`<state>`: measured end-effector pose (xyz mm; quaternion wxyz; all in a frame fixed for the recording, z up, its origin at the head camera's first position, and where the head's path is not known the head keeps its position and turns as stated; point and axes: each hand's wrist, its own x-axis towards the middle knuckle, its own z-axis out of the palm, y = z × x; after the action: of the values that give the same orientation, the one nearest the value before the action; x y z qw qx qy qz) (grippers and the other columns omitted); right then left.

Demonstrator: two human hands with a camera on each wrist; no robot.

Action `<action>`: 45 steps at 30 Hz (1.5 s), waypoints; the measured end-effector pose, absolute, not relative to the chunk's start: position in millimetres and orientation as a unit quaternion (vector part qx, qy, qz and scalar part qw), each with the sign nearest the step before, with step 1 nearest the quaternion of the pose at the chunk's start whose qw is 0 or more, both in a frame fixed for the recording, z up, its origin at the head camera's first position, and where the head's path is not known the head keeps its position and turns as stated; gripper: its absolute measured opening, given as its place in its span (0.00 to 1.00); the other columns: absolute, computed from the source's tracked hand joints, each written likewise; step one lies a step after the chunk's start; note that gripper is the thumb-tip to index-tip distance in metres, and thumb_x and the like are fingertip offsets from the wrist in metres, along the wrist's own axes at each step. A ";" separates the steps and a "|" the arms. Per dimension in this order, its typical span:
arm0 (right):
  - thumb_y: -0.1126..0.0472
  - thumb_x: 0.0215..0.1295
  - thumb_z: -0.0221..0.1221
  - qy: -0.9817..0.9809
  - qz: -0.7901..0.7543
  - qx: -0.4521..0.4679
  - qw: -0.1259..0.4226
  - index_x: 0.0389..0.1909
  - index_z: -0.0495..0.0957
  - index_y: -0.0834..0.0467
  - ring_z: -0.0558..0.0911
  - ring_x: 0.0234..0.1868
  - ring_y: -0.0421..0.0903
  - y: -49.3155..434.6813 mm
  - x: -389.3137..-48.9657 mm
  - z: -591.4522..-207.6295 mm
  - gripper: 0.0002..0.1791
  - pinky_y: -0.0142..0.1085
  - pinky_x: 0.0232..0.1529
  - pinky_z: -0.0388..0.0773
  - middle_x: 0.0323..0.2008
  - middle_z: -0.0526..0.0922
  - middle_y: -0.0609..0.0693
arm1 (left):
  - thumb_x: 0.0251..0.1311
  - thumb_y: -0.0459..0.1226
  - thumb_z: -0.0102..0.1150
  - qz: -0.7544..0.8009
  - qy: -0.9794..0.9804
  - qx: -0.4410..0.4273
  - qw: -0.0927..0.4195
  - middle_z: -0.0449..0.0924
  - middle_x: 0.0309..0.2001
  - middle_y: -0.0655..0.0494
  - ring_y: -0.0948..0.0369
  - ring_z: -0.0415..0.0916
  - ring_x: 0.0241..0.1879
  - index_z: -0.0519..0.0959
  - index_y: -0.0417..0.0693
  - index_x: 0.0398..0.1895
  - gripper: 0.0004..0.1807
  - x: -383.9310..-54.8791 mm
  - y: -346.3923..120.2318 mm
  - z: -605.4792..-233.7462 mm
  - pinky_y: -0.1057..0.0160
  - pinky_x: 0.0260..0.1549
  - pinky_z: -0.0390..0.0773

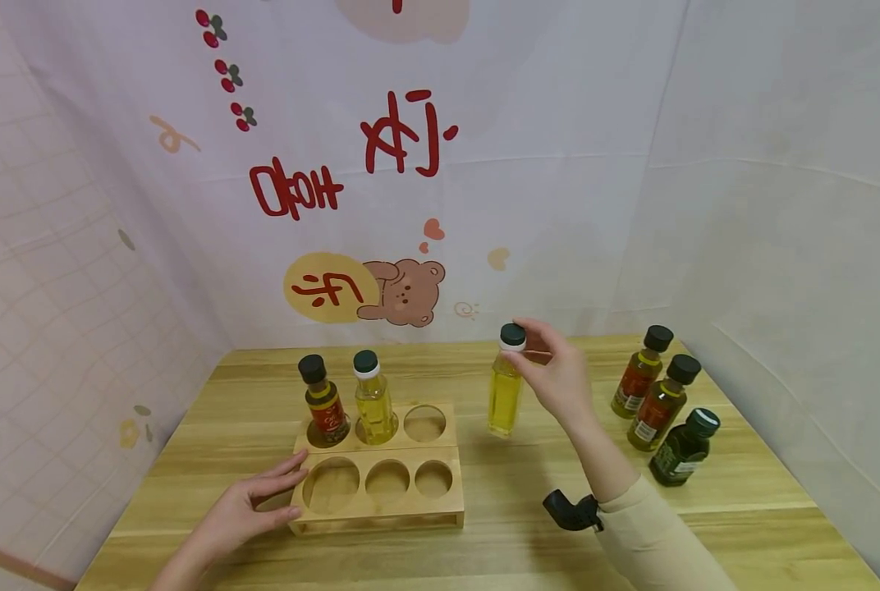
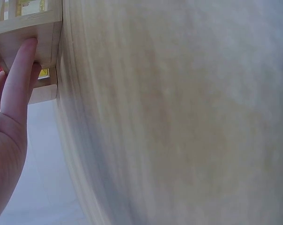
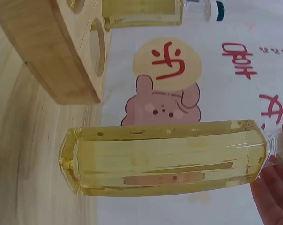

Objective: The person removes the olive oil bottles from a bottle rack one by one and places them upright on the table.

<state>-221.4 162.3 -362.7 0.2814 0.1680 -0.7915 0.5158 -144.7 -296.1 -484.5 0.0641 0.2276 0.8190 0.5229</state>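
Observation:
My right hand (image 1: 561,377) pinches a clear bottle of yellow oil (image 1: 505,398) by its neck, just under the dark green cap. The bottle hangs upright, to the right of a two-tier wooden rack (image 1: 378,452); in the right wrist view its base (image 3: 69,161) is apart from the table. My left hand (image 1: 244,506) rests against the rack's left side, fingers extended, and the left wrist view shows a fingertip touching the wood (image 2: 38,51). In the rack's back row stand a dark-capped bottle with a red label (image 1: 328,414) and a second yellow oil bottle (image 1: 375,408).
Two red-labelled dark-capped bottles (image 1: 638,382) (image 1: 657,414) and a short dark green bottle (image 1: 680,453) stand at the table's right. The rack's other round holes (image 1: 424,423) hold nothing. A printed white cloth (image 1: 551,205) hangs behind the wooden table (image 1: 499,533).

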 end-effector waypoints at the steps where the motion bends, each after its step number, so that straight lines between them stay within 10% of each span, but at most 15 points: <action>1: 0.68 0.54 0.73 -0.797 0.508 0.160 0.285 0.55 0.81 0.61 0.84 0.40 0.52 165.8 -221.2 -363.3 0.25 0.49 0.42 0.82 0.41 0.86 0.57 | 0.62 0.33 0.66 0.524 0.818 0.228 0.064 0.62 0.71 0.42 0.80 0.58 0.64 0.76 0.39 0.64 0.26 -144.6 -296.2 -484.6 0.76 0.53 0.67; 45: 0.52 0.58 0.72 -0.873 0.329 -0.079 0.350 0.54 0.77 0.62 0.82 0.42 0.59 255.4 -251.4 -395.5 0.27 0.54 0.42 0.76 0.41 0.84 0.62 | 0.62 0.34 0.67 0.516 0.822 0.234 0.059 0.63 0.71 0.42 0.79 0.58 0.64 0.76 0.39 0.63 0.26 -145.2 -297.4 -484.4 0.76 0.53 0.66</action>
<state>-251.4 255.4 -395.5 0.3504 -0.0791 -0.8735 0.3287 -145.2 -297.4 -484.4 0.0595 0.2338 0.8219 0.5160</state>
